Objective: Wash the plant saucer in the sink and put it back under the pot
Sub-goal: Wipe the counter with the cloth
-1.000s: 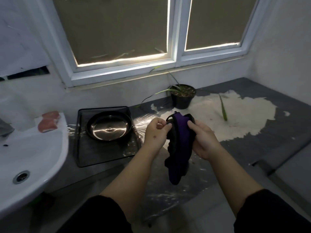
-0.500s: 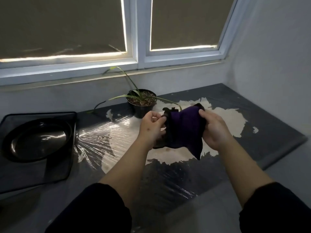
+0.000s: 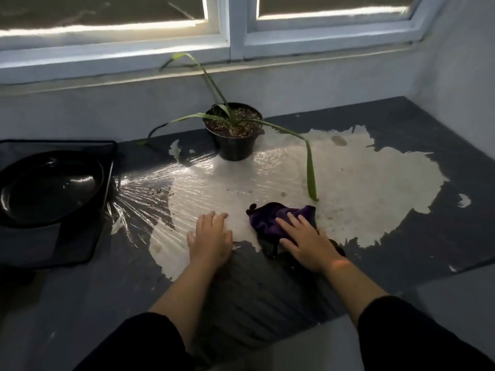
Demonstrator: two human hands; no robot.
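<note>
My flat, empty left hand point(image 3: 210, 241) is nearer the saucer point(image 3: 51, 187) at nine o'clock, while my right hand point(image 3: 308, 243) presses the cloth point(image 3: 270, 218).

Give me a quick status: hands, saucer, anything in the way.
Left hand flat on counter, right hand pressing purple cloth. Saucer on black tray, not under pot. Nothing blocking.

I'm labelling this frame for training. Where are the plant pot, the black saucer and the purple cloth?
plant pot point(image 3: 235, 145): head view, on its dark front wall.
black saucer point(image 3: 51, 188): head view, on its glossy inner floor.
purple cloth point(image 3: 270, 219): head view, on the bare folds left of the right hand's fingers.
</note>
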